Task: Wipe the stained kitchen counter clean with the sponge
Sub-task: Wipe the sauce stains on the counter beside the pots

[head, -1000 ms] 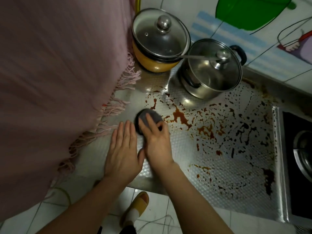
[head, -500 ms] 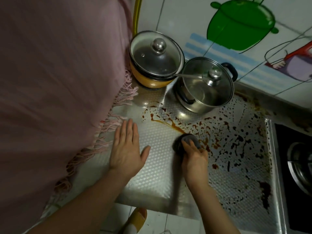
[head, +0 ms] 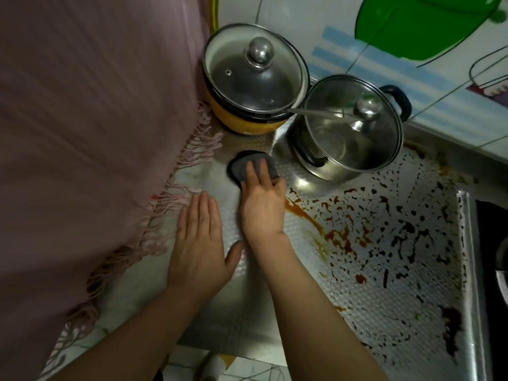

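**Soft sponge, pressed flat from above**

The sponge [head: 248,167] lies on the table [head: 255,298] at its far left part, just in front of the yellow pot [head: 247,125] and just left of the steel pot [head: 349,138]. It is a dark grey, rounded pad. The right hand [head: 262,204] covers its near half, fingers [head: 251,174] spread narrow and laid over the top, the thumb at its right edge, so the hand holds it by pressing down more than by pinching. The left hand [head: 199,243] lies flat and open on the table beside it, holding nothing, near the fringe of a pink cloth [head: 96,133].

The sponge looks light and soft; it should give under the palm and take the shape of the embossed surface. Likely it is damp, so it may slide freely, and the shiny table looks slick. The best hold seems to be the one shown: fingers over the top, thumb and little finger at the rims, weight through the palm.

The strip under and near the hands looks clean. Brown stains [head: 384,229] cover the table to the right, with an orange smear [head: 302,213] just right of the right hand. Most of the wiping remains. The pots stand close, so a wide stroke could knock them.
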